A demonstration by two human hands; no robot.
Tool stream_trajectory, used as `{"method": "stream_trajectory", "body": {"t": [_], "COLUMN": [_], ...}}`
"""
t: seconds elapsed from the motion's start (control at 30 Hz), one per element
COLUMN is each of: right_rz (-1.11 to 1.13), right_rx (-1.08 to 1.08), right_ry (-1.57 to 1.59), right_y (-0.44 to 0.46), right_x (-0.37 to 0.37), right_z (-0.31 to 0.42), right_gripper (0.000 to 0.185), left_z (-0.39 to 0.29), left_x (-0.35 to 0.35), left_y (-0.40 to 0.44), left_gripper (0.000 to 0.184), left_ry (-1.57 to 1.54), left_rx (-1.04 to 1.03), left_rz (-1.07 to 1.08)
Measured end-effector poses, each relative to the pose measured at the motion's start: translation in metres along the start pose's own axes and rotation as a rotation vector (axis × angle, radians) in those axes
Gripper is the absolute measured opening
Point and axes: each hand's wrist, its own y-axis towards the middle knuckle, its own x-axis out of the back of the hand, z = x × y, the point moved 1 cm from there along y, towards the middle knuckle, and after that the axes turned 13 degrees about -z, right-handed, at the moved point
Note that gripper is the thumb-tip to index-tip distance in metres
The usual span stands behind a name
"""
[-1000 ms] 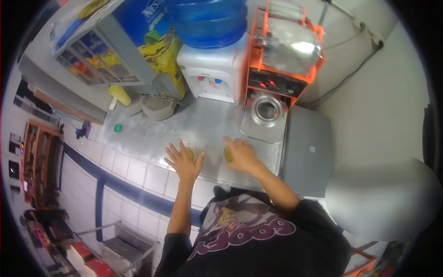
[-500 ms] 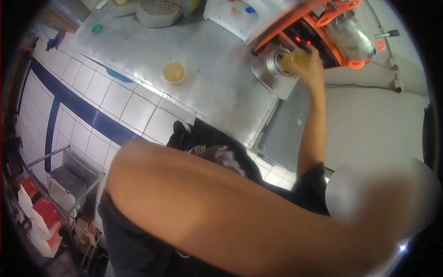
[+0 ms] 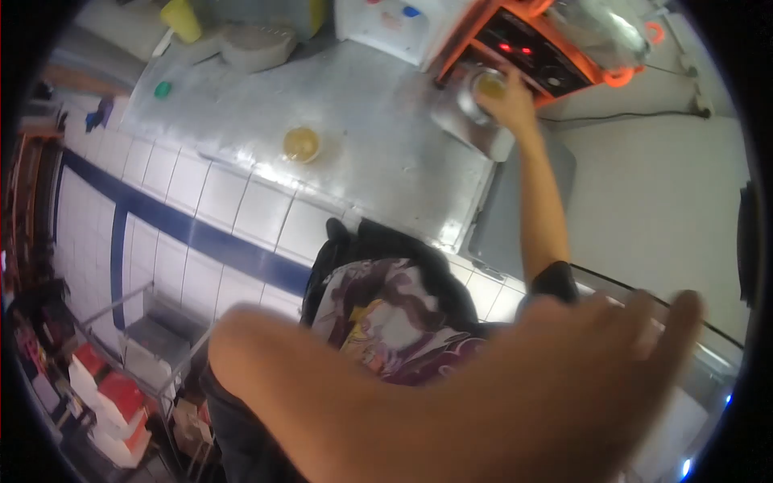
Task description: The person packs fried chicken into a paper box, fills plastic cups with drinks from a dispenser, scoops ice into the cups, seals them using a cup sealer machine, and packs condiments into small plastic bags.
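Observation:
My right hand (image 3: 509, 105) is closed around a cup of yellow liquid (image 3: 489, 85). That cup stands at the round metal holder (image 3: 473, 103) of an orange machine (image 3: 555, 60) with lit red digits; whether it is fully seated I cannot tell. Close to the camera, my left forearm crosses the lower view. Blurred, my left hand (image 3: 612, 346) is raised at the right with its fingers stretched out, and nothing shows in it. A second cup with yellow contents (image 3: 301, 145) rests on the metal table (image 3: 370, 137).
A green cap (image 3: 163, 88) lies near the table's left end. Behind it are a yellow cup (image 3: 182, 21), a grey tray (image 3: 258, 47) and a white appliance (image 3: 382, 28). A grey bin (image 3: 519, 205) stands beside the table. Red and white boxes (image 3: 113, 386) sit at lower left.
My right hand has lowered the cup from a tilted position beside the holder into or onto it. My left hand has shifted in front of the camera, its fingers now showing. The view has tilted slightly.

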Motion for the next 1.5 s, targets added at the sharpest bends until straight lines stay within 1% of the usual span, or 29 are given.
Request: {"method": "stream_trajectory", "body": {"t": [0.07, 0.1, 0.13, 0.17, 0.23, 0.3, 0.37, 0.43, 0.47, 0.5, 0.53, 0.6, 0.63, 0.67, 0.7, 0.77, 0.8, 0.87, 1.0, 1.03, 1.1, 1.13, 1.2, 1.27, 1.33, 1.37, 1.4, 1.47, 1.5], "right_rz": [-0.071, -0.099, -0.025, 0.057, 0.079, 0.180, 0.178, 0.141, 0.082, -0.138, -0.366, -0.364, -0.324, -0.307, -0.058, 0.215, 0.498, 0.772, 0.479, 0.349, -0.029, -0.035, -0.384, -0.386, 0.032, 0.028, 0.237, 0.442, 0.429], "right_rx": [0.132, 0.118, 0.053, -0.001, 0.021, 0.017, 0.137, 0.143, 0.032, 0.151, 0.195, 0.498, 0.646, 0.662, 0.661, 0.672, 0.277, -0.126, -0.011, 0.110, 0.491, 0.494, 0.667, 0.659, 0.437, 0.443, 0.200, -0.048, 0.133], "right_ry": [-0.026, -0.040, -0.064, -0.077, -0.054, -0.072, -0.050, 0.157, 0.342, 0.132, 0.009, -0.125, -0.258, -0.270, -0.263, -0.270, -0.320, -0.399, -0.197, -0.262, -0.587, -0.591, -0.788, -0.801, -0.461, -0.456, -0.350, -0.238, -0.321], "right_y": [0.002, 0.004, -0.001, -0.004, -0.002, 0.000, -0.001, 0.012, 0.018, 0.026, 0.046, 0.118, 0.143, 0.177, 0.222, 0.245, 0.235, 0.219, 0.177, 0.163, 0.135, 0.121, 0.100, 0.095, 0.109, 0.127, 0.149, 0.187, 0.212], "right_x": [-0.009, 0.004, 0.014, 0.017, 0.017, 0.023, 0.049, 0.112, 0.152, 0.193, 0.226, 0.279, 0.287, 0.283, 0.283, 0.275, 0.267, 0.261, 0.244, 0.238, 0.219, 0.207, 0.192, 0.200, 0.229, 0.245, 0.264, 0.285, 0.282], "right_z": [-0.013, -0.011, 0.000, 0.012, 0.009, 0.004, 0.021, 0.069, 0.097, 0.118, 0.127, 0.122, 0.143, 0.124, 0.089, 0.097, 0.124, 0.141, 0.129, 0.135, 0.141, 0.137, 0.131, 0.133, 0.135, 0.142, 0.148, 0.125, 0.106], "right_gripper": [0.089, 0.089, 0.090, 0.092, 0.094, 0.105, 0.091, 0.065, 0.043, 0.041, 0.036, 0.060, 0.073, 0.073, 0.086, 0.100, 0.104, 0.108, 0.115, 0.113, 0.110, 0.110, 0.106, 0.102, 0.102, 0.102, 0.107, 0.113, 0.113], "left_z": [0.011, 0.028, 0.055, 0.068, 0.155, 0.207, 0.245, 0.283, 0.304, 0.321, 0.328, 0.353, 0.372, 0.383, 0.386, 0.390, 0.390, 0.386, 0.412, 0.409, 0.404, 0.402, 0.405, 0.412, 0.418, 0.418, 0.415, 0.410, 0.412], "left_x": [0.016, 0.027, 0.039, 0.050, 0.077, 0.091, 0.097, 0.098, 0.098, 0.095, 0.090, 0.077, 0.072, 0.067, 0.063, 0.059, 0.058, 0.056, 0.050, 0.051, 0.054, 0.054, 0.053, 0.050, 0.050, 0.050, 0.052, 0.054, 0.054], "left_y": [-0.005, -0.011, -0.016, -0.009, -0.009, 0.000, 0.008, 0.025, 0.037, 0.050, 0.063, 0.089, 0.102, 0.113, 0.122, 0.135, 0.136, 0.139, 0.153, 0.154, 0.155, 0.154, 0.156, 0.159, 0.161, 0.161, 0.160, 0.156, 0.159], "left_gripper": [0.042, 0.042, 0.047, 0.051, 0.046, 0.044, 0.044, 0.048, 0.049, 0.051, 0.052, 0.054, 0.049, 0.045, 0.045, 0.044, 0.044, 0.042, 0.039, 0.038, 0.036, 0.036, 0.036, 0.035, 0.035, 0.035, 0.035, 0.035, 0.035], "left_ry": [0.002, -0.020, -0.031, -0.243, -0.178, -0.051, -0.103, -0.084, -0.127, -0.169, -0.218, -0.291, -0.388, -0.487, -0.517, -0.529, -0.562, -0.592, -0.591, -0.540, -0.491, -0.514, -0.535, -0.499, -0.494, -0.492, -0.491, -0.368, -0.367], "left_rx": [0.050, 0.118, 0.139, 0.483, 0.451, 0.597, 0.679, 0.713, 0.761, 0.817, 0.838, 0.859, 0.798, 0.736, 0.733, 0.655, 0.656, 0.578, 0.495, 0.506, 0.509, 0.522, 0.534, 0.514, 0.494, 0.483, 0.478, 0.508, 0.505], "left_rz": [-0.107, -0.193, -0.261, -0.385, -0.523, -0.638, -0.683, -0.666, -0.636, -0.592, -0.601, -0.600, -0.660, -0.720, -0.720, -0.818, -0.826, -0.854, -0.888, -0.897, -0.902, -0.905, -0.907, -0.941, -0.930, -0.913, -0.919, -0.891, -0.895]}}
